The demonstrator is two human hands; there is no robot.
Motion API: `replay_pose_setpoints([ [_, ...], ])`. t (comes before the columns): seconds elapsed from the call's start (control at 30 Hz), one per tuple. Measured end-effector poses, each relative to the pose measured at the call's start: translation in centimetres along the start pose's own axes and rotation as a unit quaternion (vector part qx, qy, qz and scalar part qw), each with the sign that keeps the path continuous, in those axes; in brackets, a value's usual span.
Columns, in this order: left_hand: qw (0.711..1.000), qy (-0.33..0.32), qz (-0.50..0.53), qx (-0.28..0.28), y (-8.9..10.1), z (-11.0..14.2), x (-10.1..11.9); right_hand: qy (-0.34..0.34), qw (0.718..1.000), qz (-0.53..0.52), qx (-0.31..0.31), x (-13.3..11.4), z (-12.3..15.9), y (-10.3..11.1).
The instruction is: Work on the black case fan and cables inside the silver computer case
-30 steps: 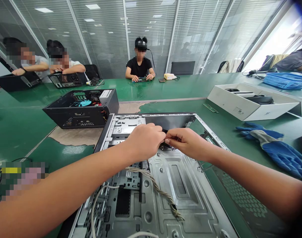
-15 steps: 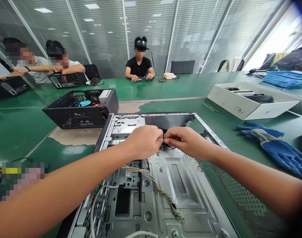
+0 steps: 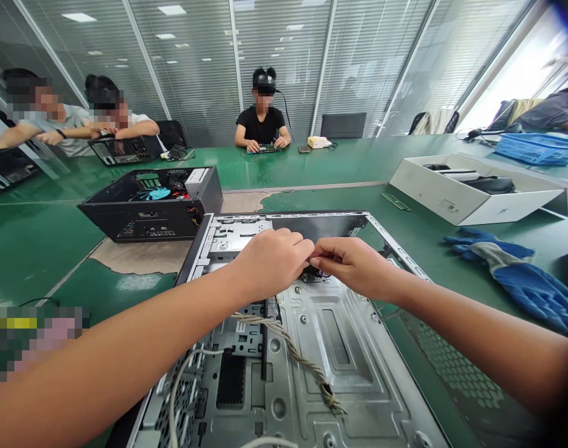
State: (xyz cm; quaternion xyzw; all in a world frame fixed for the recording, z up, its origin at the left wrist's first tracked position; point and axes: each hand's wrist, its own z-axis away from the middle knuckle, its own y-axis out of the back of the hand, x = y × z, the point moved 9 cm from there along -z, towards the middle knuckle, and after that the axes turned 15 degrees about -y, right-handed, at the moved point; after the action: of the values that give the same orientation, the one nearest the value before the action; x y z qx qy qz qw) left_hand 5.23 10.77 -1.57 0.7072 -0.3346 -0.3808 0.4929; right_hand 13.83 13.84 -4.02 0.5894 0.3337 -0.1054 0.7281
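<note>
A metal computer case (image 3: pixel 339 373) lies open on the green table in front of me. Over its far end my left hand (image 3: pixel 277 261) and my right hand (image 3: pixel 353 264) meet, fingertips pinched together. Whatever they pinch is hidden by the fingers. Just beneath them dark parts with thin wires show in part, too covered to name. A twisted beige cable (image 3: pixel 305 361) runs across the case floor below my left hand. Along the left side of the case a grey cable (image 3: pixel 176 386) bends down towards me.
A black computer case (image 3: pixel 148 218) with a blue fan stands beyond on the left. To the right are blue work gloves (image 3: pixel 521 280), a white box (image 3: pixel 461 199), a green circuit board strip (image 3: pixel 395 202) and a blue basket (image 3: pixel 540 149). Several people sit around the table.
My hands stay at the far end of the case. My left hand dipped slightly, then rose again against the right fingertips. At far left a co-worker has tilted and shifted a black case.
</note>
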Motion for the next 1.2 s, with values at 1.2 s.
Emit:
replay_pose_setpoints([
  [1.2, 0.999, 0.030, -0.023, 0.007, 0.2, 0.0, -0.2, -0.029, 0.999, -0.014, -0.025, 0.8, -0.1, -0.2],
])
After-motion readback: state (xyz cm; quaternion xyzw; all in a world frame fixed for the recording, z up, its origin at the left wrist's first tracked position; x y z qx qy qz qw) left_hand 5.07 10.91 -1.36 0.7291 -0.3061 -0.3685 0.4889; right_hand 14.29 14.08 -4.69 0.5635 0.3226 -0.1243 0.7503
